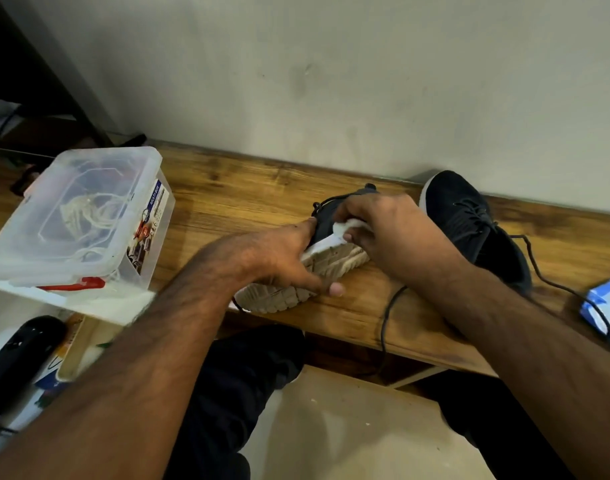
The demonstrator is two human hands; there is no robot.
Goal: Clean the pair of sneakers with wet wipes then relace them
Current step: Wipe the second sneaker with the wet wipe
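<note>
The person had one sneaker [334, 251] tipped on its side at the front edge of the tabletop [234, 188], its pale sole turned toward them. The left hand [279, 258] grasped it across the sole, thumb hooked over the tread, while the right hand [383, 230] pinched a bunched wet wipe [345, 226] against the white sidewall.

The shoe sat close to the edge, its heel end overhanging, so a hard scrub could likely have shoved it off onto the person's lap. A loose dark lace [388, 313] trailed over the edge and down; a snagged forearm might have dragged it. The second sneaker [469, 223] lay behind the right wrist against the wall, its own lace running across the wipes packet [604, 306], which a tug could have pulled along.
</note>
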